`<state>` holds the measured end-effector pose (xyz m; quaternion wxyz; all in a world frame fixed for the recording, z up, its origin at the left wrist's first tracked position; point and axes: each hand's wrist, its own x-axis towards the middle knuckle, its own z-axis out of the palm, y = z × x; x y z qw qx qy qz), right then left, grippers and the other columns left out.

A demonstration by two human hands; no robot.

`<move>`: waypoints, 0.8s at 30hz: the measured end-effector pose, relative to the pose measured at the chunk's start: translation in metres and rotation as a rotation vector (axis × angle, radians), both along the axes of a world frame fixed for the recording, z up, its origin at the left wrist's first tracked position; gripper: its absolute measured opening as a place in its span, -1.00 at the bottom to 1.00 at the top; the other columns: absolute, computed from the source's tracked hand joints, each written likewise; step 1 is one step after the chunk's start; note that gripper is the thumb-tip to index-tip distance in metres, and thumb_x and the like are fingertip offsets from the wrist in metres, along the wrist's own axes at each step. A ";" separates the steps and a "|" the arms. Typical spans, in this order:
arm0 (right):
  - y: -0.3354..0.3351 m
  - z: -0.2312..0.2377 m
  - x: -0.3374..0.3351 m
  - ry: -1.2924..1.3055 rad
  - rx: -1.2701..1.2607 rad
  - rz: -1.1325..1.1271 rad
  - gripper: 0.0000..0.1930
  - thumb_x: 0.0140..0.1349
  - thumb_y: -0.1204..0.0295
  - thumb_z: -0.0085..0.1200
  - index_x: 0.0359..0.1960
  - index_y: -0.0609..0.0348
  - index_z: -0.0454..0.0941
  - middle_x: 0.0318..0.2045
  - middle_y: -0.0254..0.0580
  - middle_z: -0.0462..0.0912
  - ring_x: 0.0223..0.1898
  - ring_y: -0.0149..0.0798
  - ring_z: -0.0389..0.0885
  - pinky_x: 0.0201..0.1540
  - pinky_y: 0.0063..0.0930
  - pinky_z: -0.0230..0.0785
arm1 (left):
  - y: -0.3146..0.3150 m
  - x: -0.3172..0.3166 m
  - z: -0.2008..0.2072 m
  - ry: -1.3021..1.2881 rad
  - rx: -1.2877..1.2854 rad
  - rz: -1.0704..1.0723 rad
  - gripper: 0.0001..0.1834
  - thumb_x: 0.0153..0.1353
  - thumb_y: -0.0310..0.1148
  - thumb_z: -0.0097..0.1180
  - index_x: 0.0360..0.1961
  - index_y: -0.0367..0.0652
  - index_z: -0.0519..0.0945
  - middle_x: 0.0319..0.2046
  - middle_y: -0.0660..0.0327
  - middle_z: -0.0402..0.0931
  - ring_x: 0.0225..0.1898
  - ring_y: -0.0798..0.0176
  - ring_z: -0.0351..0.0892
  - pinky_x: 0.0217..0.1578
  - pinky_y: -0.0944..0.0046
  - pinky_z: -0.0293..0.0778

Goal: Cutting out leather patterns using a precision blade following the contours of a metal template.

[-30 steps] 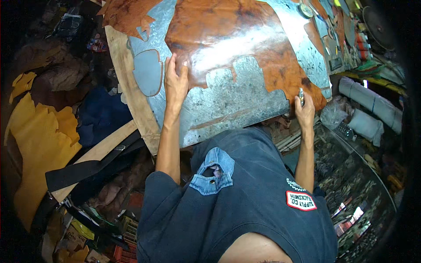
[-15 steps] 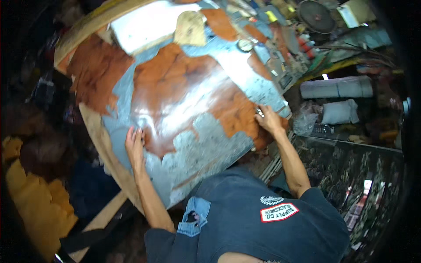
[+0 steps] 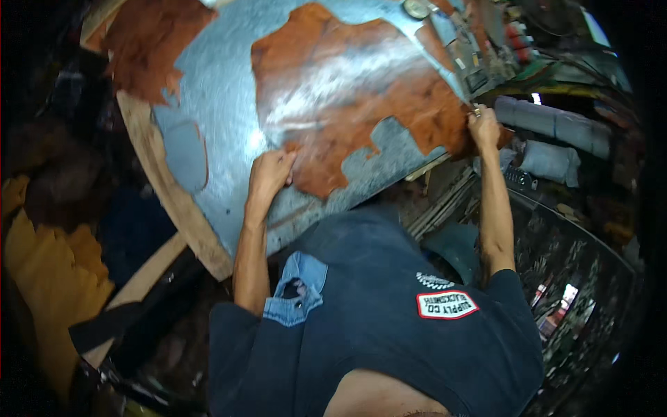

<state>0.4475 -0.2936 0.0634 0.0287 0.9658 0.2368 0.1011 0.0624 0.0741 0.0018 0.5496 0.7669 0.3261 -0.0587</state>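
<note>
A large brown leather hide [image 3: 347, 76] with a ragged, glossy outline lies over the blue-grey tabletop [image 3: 215, 90]. My left hand [image 3: 269, 175] is closed at its near left edge, fingers curled around the border. At the right edge, my right hand [image 3: 484, 128], wearing a ring, pinches the hide close to the table's corner. Part of the hide hangs past the table there. A smaller grey piece with a brown rim [image 3: 186, 156] lies left of my left hand.
Another brown hide [image 3: 149, 45] covers the far left corner. A wooden rail [image 3: 163, 184] borders the table's left side. A round dial [image 3: 415, 8] and assorted tools sit at the far right. Wrapped rolls [image 3: 552, 125] lie beyond the right edge; yellow hides [image 3: 52, 278] hang at left.
The brown hide has slid to the right across the tabletop, with both hands moving along. My left hand has closed on its edge, and the grey piece now lies uncovered. The view has shifted.
</note>
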 end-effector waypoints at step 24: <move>0.086 -0.052 -0.021 0.431 0.147 0.178 -0.70 0.28 0.18 0.12 -0.29 0.22 0.56 -0.48 0.16 0.64 -0.40 0.23 0.63 -0.37 0.00 0.44 | -0.032 0.021 0.011 0.335 0.313 0.460 -0.42 0.12 0.10 0.26 -0.64 -0.29 0.57 -0.66 -0.03 0.52 -0.62 0.03 0.49 -0.51 0.07 0.37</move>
